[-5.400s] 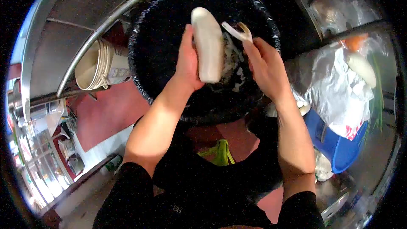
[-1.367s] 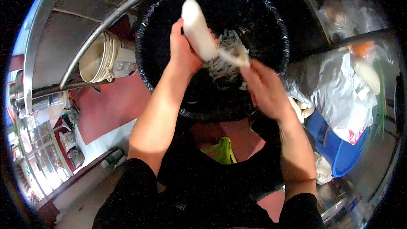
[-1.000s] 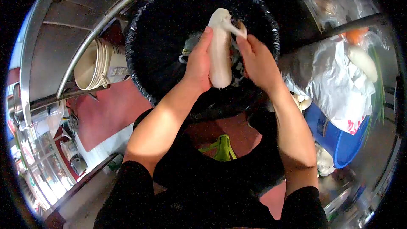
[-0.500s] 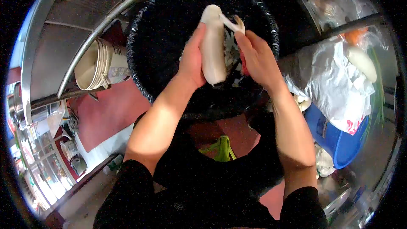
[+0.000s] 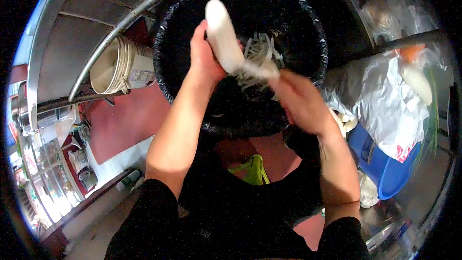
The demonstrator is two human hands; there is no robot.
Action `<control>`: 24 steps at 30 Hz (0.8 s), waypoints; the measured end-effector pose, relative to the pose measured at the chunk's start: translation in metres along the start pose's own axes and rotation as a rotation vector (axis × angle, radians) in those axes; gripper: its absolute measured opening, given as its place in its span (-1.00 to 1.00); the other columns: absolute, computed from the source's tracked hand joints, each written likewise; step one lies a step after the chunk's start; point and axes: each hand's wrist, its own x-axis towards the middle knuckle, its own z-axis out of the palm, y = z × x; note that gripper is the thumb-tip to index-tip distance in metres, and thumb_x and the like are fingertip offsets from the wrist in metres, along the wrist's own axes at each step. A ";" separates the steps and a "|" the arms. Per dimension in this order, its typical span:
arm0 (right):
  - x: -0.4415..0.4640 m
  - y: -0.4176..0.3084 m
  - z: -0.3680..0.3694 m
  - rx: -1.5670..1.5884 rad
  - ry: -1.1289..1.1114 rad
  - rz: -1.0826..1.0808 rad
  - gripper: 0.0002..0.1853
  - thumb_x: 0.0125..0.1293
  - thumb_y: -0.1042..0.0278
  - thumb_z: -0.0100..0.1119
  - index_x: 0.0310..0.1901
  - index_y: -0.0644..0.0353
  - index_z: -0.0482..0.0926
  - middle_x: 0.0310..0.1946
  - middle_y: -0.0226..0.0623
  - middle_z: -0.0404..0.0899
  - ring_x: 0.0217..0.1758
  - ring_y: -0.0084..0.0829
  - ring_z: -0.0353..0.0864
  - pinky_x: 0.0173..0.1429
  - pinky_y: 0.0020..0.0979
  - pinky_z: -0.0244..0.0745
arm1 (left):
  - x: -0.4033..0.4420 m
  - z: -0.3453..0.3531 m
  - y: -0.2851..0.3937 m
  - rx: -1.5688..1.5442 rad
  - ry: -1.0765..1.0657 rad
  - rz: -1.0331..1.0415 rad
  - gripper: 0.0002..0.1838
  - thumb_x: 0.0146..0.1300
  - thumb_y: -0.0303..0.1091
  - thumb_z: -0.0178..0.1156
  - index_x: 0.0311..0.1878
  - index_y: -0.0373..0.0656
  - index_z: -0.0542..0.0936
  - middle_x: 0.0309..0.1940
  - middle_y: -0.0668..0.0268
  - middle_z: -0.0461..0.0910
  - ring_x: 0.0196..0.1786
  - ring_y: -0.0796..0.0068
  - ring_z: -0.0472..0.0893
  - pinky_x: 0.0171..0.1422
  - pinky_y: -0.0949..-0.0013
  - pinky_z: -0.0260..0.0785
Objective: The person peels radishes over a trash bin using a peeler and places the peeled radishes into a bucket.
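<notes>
My left hand (image 5: pixel 206 58) is wrapped round a long white radish (image 5: pixel 222 36), its upper end leaning to the left. My right hand (image 5: pixel 301 98), blurred by motion, grips a pale peeler (image 5: pixel 261 69) whose head is at the radish's lower end. Both hands are above a round bin lined with a black bag (image 5: pixel 166 33). Pale peel strips (image 5: pixel 262 50) lie in a heap inside the bin, behind and beside the peeler.
At the left are a white bucket (image 5: pixel 108 70) and a curved metal rail (image 5: pixel 113 33). To the right, a silvery plastic bag (image 5: pixel 385 101) lies by another white radish (image 5: pixel 417 84) and a blue container (image 5: pixel 392 175). A green strap (image 5: pixel 255 169) shows below the bin.
From half a second ago, the radish has tilted and moved left with my left hand. The peeler has gone from its upper end to its lower end, and my right hand has moved down.
</notes>
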 end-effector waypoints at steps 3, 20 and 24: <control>0.027 0.009 -0.013 0.036 0.220 0.015 -0.56 0.49 0.04 -0.05 -0.06 0.34 0.54 -0.28 0.07 0.65 -0.21 -0.13 0.66 -0.09 -0.19 0.47 | -0.024 0.030 -0.026 0.123 -0.100 0.000 -0.35 0.38 0.29 -0.08 0.20 -0.08 0.47 -0.06 0.19 0.54 -0.01 0.21 0.56 0.10 0.07 0.45; 0.014 -0.001 -0.012 0.044 0.039 0.085 -0.53 0.49 0.01 -0.05 0.03 0.35 0.54 -0.29 -0.06 0.68 -0.24 -0.27 0.66 -0.07 -0.21 0.51 | -0.007 0.013 -0.013 0.121 -0.024 0.026 -0.35 0.37 0.26 -0.05 0.16 -0.18 0.47 -0.16 0.12 0.57 -0.15 0.22 0.56 -0.05 0.12 0.47; 0.048 0.005 -0.015 0.131 0.215 0.070 -0.53 0.51 0.02 -0.09 0.02 0.35 0.54 -0.36 -0.09 0.65 -0.33 -0.33 0.62 -0.17 -0.26 0.50 | -0.034 0.039 -0.037 0.170 -0.161 -0.079 -0.44 0.39 0.17 -0.01 0.25 -0.02 0.46 0.06 0.23 0.53 0.10 0.23 0.52 0.21 0.10 0.39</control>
